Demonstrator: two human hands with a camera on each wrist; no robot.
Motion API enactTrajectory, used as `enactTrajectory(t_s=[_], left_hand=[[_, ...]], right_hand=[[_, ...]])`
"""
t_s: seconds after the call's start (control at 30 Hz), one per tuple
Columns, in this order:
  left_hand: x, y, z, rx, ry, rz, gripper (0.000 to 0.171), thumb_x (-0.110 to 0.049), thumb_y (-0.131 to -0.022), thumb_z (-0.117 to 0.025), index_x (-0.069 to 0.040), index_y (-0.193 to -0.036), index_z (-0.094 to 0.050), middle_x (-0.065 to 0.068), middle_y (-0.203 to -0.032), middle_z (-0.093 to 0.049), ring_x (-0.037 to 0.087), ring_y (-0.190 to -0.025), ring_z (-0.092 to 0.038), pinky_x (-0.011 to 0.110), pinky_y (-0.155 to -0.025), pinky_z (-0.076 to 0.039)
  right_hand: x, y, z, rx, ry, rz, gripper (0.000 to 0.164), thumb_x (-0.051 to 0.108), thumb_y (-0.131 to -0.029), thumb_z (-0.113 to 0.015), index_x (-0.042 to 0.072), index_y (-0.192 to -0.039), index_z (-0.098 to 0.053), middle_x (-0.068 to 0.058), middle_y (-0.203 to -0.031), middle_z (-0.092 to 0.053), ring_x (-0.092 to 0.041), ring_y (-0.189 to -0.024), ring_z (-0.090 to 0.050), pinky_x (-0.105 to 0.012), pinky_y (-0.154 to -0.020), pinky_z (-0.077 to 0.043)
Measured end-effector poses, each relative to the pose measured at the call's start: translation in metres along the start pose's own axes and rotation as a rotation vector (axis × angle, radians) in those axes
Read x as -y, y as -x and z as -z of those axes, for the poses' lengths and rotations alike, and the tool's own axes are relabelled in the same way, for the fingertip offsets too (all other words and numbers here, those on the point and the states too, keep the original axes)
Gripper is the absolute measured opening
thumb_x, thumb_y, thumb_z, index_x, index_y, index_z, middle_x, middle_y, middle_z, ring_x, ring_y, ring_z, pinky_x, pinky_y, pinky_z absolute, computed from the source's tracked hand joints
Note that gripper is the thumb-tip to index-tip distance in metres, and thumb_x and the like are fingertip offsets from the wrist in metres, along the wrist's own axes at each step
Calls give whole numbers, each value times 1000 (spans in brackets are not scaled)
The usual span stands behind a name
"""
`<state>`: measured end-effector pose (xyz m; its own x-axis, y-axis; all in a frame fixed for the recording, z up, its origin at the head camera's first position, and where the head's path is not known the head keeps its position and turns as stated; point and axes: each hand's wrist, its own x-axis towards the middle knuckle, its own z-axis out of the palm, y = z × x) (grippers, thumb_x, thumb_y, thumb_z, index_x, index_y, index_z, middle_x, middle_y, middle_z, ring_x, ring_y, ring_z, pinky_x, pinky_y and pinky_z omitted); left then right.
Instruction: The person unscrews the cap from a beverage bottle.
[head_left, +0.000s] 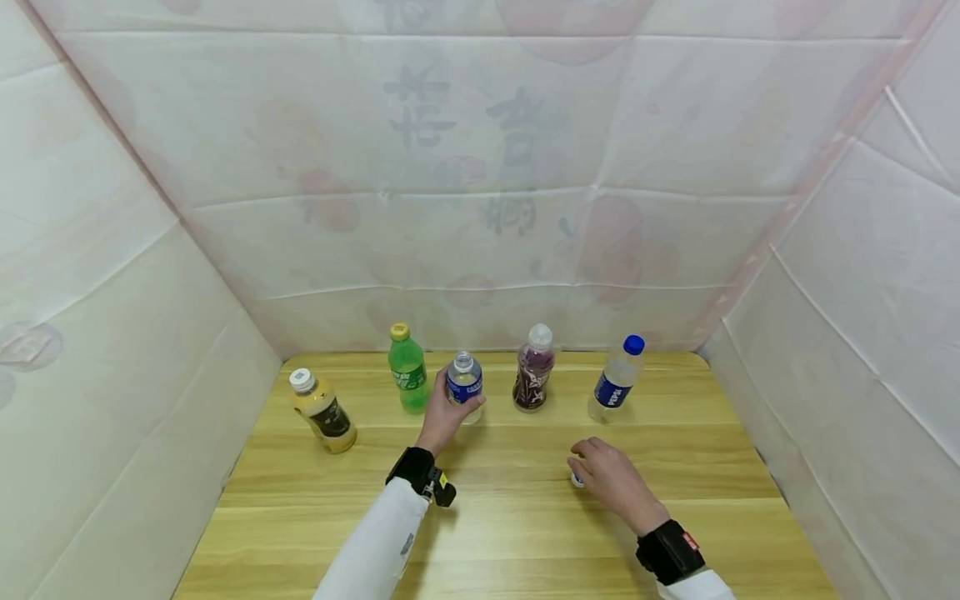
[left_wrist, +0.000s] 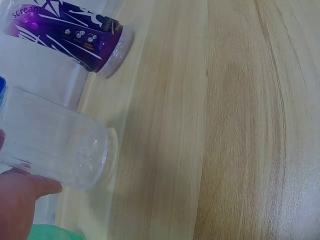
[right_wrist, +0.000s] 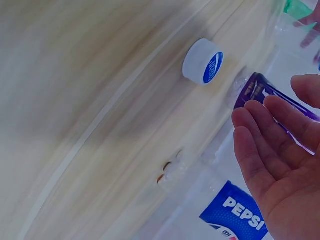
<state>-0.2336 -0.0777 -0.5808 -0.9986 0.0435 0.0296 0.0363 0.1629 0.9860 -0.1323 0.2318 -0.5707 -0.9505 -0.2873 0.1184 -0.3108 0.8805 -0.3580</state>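
Note:
My left hand [head_left: 447,408] grips a clear bottle [head_left: 465,377] with a blue label, its neck uncapped. The left wrist view shows the lower part of this clear bottle [left_wrist: 60,137], with fingers wrapped at its side. Over the table's right half, my right hand [head_left: 611,477] has loosely extended fingers and holds nothing. A white cap [right_wrist: 200,61] with a blue logo rests on the tabletop just beyond those fingertips; in the head view the hand partly covers it.
A green bottle [head_left: 407,371] and a yellow drink bottle [head_left: 322,410] stand to the left. To the right are a purple drink bottle [head_left: 533,368] and a Pepsi bottle [head_left: 617,379]. White sheeting [head_left: 480,250] encloses the wooden table [head_left: 510,533] at back and sides.

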Motion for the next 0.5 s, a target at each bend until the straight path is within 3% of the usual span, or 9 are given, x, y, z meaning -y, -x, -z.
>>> enactTrajectory(t_s=[0.3,0.5], left_hand=[[6,-2,-1,-28,-18,34,96,-22,-87,-85,-8,-161,-26,23,-157,-41,43,-149,-32,60,-121,-28],[7,-2,-1,-14,-2,60,104,-20,-87,-85,-13,-166,-17,23,-166,-27,42,-154,-23,61,-123,-22]], right_hand=[[5,-4,-4,-65,7,59,18,15,-96,-75,3,-109,-73,-5,-94,-68,-16,-80,-66,-34,-67,-56],[6,-7,-3,-95,25,45,17,16,-95,-76,5,-107,-73,-5,-94,-69,-17,-79,-66,-35,-68,-57]])
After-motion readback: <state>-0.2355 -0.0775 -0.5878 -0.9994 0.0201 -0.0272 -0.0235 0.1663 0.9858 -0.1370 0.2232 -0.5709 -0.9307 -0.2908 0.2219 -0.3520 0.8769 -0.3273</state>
